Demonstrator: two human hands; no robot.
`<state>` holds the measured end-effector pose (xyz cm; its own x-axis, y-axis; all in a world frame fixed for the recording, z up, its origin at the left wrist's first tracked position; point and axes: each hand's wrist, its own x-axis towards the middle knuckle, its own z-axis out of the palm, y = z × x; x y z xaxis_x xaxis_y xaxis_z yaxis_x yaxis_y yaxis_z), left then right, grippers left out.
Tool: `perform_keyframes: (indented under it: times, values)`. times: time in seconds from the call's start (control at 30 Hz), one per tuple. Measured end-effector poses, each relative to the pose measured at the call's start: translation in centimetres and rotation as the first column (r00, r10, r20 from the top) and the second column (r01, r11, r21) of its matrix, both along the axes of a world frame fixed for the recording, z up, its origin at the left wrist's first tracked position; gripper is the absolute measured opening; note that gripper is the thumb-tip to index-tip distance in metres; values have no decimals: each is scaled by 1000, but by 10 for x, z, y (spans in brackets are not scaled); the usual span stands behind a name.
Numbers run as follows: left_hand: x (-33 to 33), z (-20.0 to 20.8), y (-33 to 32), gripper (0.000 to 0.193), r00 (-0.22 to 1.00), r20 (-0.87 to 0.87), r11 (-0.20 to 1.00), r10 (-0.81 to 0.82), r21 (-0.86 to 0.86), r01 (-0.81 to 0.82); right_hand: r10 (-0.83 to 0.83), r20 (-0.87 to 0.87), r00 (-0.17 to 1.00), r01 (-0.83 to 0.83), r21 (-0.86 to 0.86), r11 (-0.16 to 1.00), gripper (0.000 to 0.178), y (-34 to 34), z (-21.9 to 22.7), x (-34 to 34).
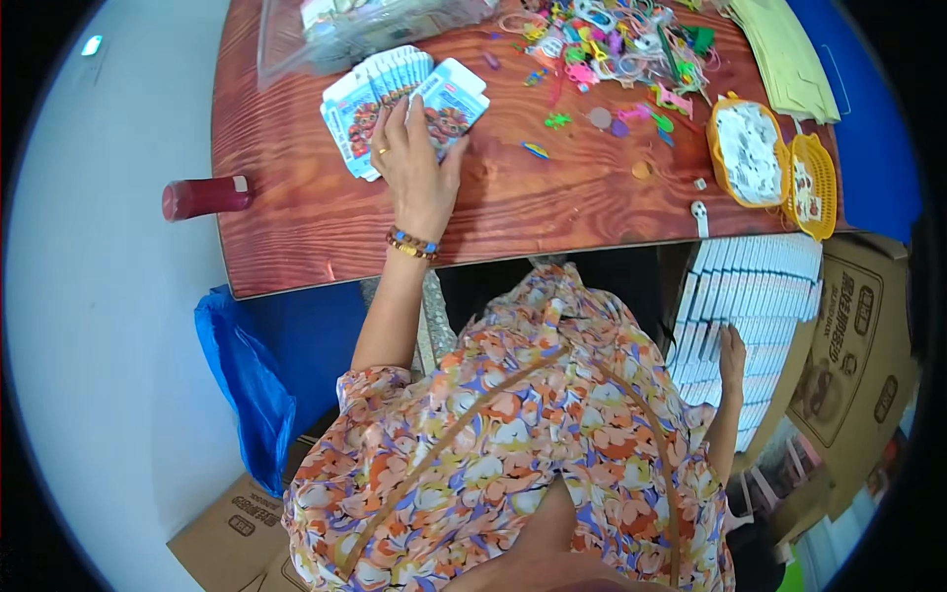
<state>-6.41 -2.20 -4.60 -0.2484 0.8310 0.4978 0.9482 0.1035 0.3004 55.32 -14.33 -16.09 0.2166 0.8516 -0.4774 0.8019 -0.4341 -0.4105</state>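
Note:
My left hand (418,168) rests on a fanned pile of flat, blue-and-white printed cardboard packets (353,126) near the far left of the table. Its fingers are apart and touch the packets, the thumb lying out to the right over one packet (456,104). A beaded bracelet (411,244) circles that wrist. Low on the right, my right hand (731,357) is at a carton full of tightly packed rows of slim white boxes (745,296). I see that hand edge-on, and most of its fingers are hidden.
Small colourful plastic toys (612,44) are heaped at the back of the wooden table (326,237). An open yellow basket (747,148) stands at the right; a clear plastic bin (365,39) is at the back left. A red bottle (207,197) and blue bag (247,385) lie left.

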Motion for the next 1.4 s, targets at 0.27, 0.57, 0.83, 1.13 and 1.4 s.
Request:
perform_keyframes:
  times: [0.27, 0.57, 0.83, 1.13, 1.4]
  values:
    - [-23, -3, -4, 97, 992, -107, 986, 62, -146, -78, -152, 19, 988, 135, 372, 918, 42, 28, 53, -29]
    - [39, 40, -33, 106, 905, 198, 903, -376, -140, 406, 321, -752, 576, 29, 411, 911, 37, 151, 171, -285]
    - [68, 39, -40, 104, 909, 218, 895, -354, -203, 397, 461, -823, 332, -405, 318, 857, 38, 193, 155, -357]
    - [68, 34, -29, 75, 869, 432, 945, -241, -100, 312, 377, -843, 383, -64, 383, 922, 34, 186, 147, -361]
    - [88, 26, -18, 60, 834, 531, 980, -150, -30, 195, 518, -711, 475, 109, 632, 768, 36, 153, 126, -384]
